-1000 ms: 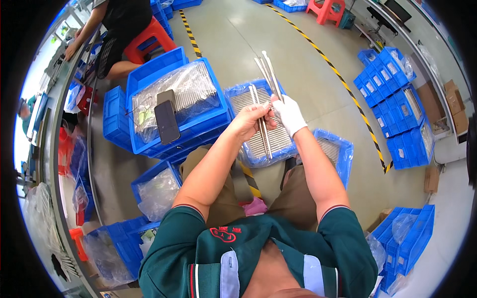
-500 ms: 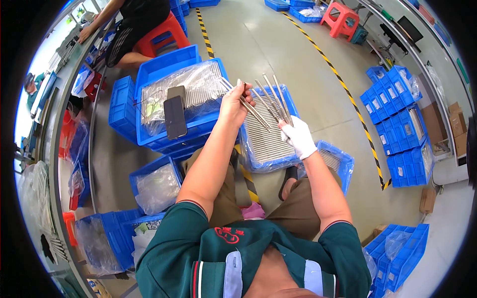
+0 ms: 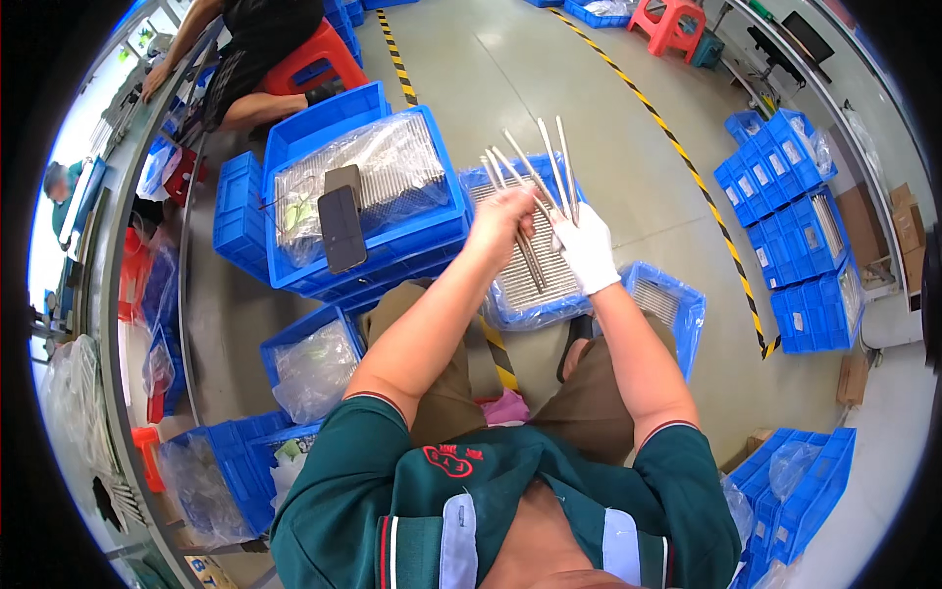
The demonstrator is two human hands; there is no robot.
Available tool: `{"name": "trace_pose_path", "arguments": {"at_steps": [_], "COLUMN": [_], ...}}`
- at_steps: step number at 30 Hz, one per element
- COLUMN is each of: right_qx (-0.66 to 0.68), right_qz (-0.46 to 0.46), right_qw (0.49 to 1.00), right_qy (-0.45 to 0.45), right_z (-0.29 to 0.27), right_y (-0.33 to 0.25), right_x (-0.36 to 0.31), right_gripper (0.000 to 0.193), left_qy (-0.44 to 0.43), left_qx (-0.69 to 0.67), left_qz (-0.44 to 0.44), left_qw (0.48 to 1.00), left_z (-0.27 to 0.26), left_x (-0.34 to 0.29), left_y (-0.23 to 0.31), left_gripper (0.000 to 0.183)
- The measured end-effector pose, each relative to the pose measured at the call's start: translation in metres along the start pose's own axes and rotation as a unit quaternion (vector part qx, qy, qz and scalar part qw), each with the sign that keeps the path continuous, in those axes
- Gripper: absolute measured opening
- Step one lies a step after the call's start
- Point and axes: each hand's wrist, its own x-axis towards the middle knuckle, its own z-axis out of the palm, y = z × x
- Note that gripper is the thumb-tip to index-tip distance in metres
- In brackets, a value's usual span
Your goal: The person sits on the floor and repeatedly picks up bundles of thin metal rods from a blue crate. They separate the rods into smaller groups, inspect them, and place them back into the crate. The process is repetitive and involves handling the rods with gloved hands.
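My bare left hand point(image 3: 503, 228) is closed around a few thin metal rods point(image 3: 531, 263), which slant down over a blue crate point(image 3: 520, 319). Close beside it on the right, my right hand point(image 3: 586, 249), in a white glove, grips more metal rods point(image 3: 566, 162) that fan upward and away from me. The hands almost meet, and the rods' ends cross between them, so which hand holds the middle one is hard to tell. Below both hands, rows of similar rods point(image 3: 555, 287) lie side by side in the plastic-lined crate.
To the left, a stacked blue crate point(image 3: 453, 211) holds plastic-covered rods, with a dark phone point(image 3: 341, 228) on top. A smaller blue crate point(image 3: 693, 309) stands by my right leg. Another person point(image 3: 270, 49) sits on a red stool point(image 3: 334, 61) at the far left. More crates point(image 3: 785, 231) are stacked right.
My left hand has moved right and slightly down, closer to the gloved hand. The rods in my left hand now hang more steeply, and those in the right point more upright.
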Motion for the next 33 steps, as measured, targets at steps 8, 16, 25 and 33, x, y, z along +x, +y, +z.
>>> {"name": "trace_pose_path", "arguments": {"at_steps": [8, 16, 25, 33], "right_qx": [-0.017, 0.175, 0.239, 0.317], "right_qz": [-0.004, 0.078, 0.090, 0.137], "right_qw": [0.995, 0.980, 0.963, 0.931], "right_qy": [0.100, 0.046, 0.089, 0.115], "right_z": [0.004, -0.026, -0.027, -0.024], "right_y": [0.020, -0.006, 0.002, 0.016], "right_x": [0.017, 0.029, 0.039, 0.051], "right_gripper": [0.020, 0.016, 0.015, 0.016], "left_qy": [-0.006, -0.144, -0.201, -0.179], "left_qx": [0.031, 0.145, 0.052, 0.049], "left_qz": [-0.031, -0.087, -0.165, -0.172], "left_qw": [0.999, 0.975, 0.964, 0.967], "left_z": [0.023, 0.020, 0.025, 0.035], "left_x": [-0.009, -0.021, -0.023, -0.026], "left_y": [-0.013, -0.010, -0.017, -0.011], "left_gripper": [0.020, 0.023, 0.023, 0.025]}}
